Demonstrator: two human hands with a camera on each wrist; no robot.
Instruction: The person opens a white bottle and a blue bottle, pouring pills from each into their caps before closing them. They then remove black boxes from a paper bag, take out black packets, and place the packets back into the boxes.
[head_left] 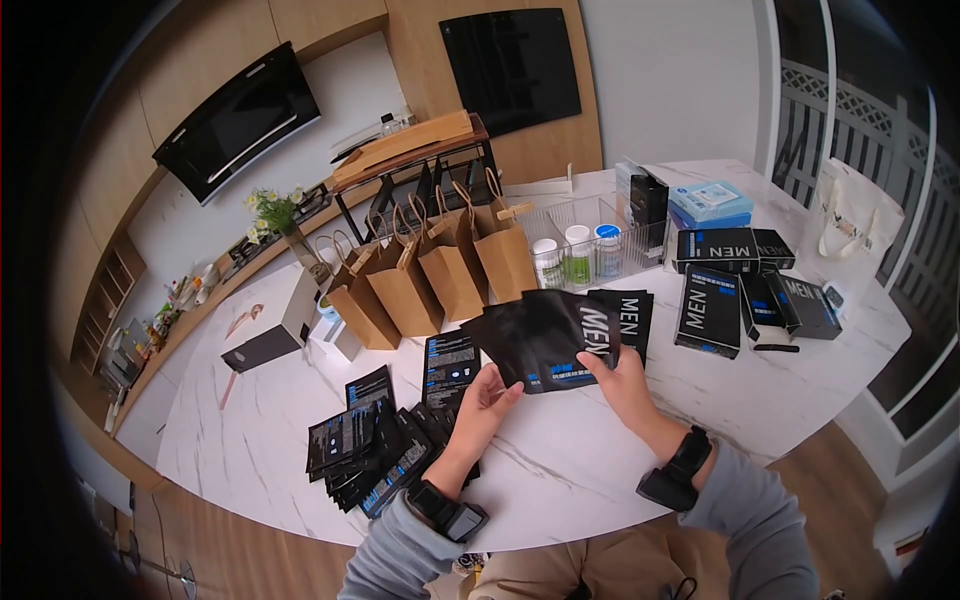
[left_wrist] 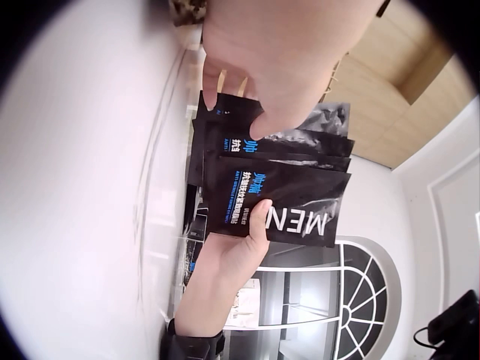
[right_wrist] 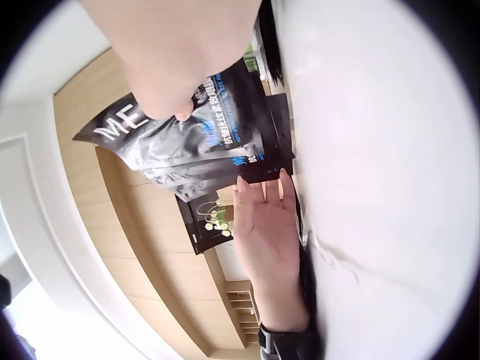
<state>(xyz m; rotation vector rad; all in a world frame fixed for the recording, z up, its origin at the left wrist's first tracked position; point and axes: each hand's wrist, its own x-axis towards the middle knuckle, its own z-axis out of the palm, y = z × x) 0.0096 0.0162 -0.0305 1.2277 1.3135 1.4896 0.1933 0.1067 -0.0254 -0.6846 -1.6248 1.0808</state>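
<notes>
Both hands hold a fanned stack of black foil sachets (head_left: 540, 345) marked MEN over the near part of the table. My right hand (head_left: 628, 390) grips the right side, its thumb flat across the front of the top sachet near the white lettering. At the lower left edge, my left hand (head_left: 482, 408) pinches the stack between thumb and fingers. The left wrist view shows several overlapping sachets (left_wrist: 277, 199), with the left thumb lying on the rear ones. Beneath the stack, more MEN sachets (head_left: 632, 318) lie on the table. A loose heap of sachets (head_left: 370, 455) lies beside the left forearm.
Brown paper bags (head_left: 410, 290) stand in a row behind the hands. A clear divided organizer (head_left: 640, 245) holds several bottles. Black MEN boxes (head_left: 708, 310) lie at the right, near a white tote bag (head_left: 858, 225). A white-and-black box (head_left: 270, 320) sits at the left of the marble table (head_left: 560, 460).
</notes>
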